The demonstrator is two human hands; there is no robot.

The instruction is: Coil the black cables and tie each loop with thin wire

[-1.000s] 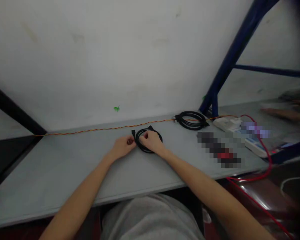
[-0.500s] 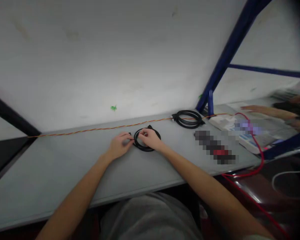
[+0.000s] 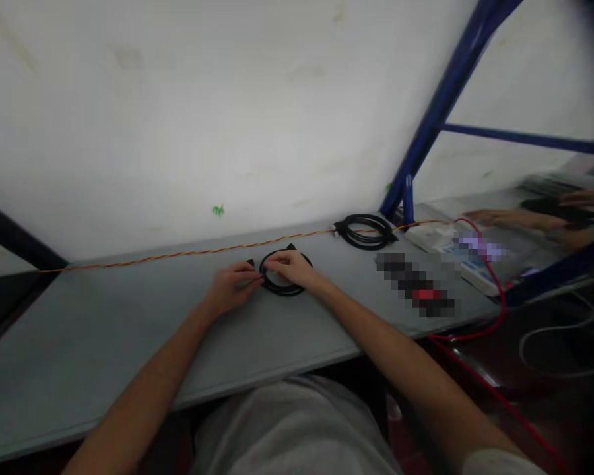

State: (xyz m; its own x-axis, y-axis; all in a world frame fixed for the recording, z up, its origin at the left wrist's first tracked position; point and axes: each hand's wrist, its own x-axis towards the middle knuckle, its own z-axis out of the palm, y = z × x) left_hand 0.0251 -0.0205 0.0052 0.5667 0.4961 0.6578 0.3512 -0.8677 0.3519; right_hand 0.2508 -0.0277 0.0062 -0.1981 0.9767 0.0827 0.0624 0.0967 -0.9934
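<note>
A coiled black cable (image 3: 288,292) lies on the grey tabletop in front of me. One dark plug end (image 3: 291,247) sticks out at the far side of the coil, and another dark end (image 3: 250,262) shows above my left fingertips. My left hand (image 3: 231,286) is closed in a pinch at the coil's left edge, apparently on the cable. From the right, my right hand (image 3: 296,268) reaches over the coil with thumb and fingers pinched on its left side. The fingers cover the exact spot they grip.
A second black cable coil (image 3: 366,247) lies farther right at the wall. Twisted red-yellow wire (image 3: 202,251) runs along the table's back. A blurred-out dark object (image 3: 406,280) lies right. Blue frame bars (image 3: 438,102) rise nearby. Another person's hand (image 3: 499,216) is over white items.
My right fingers have shifted left on the coil, closer to my left fingertips. My left hand keeps its pinch beside the coil. The whole view has moved slightly.
</note>
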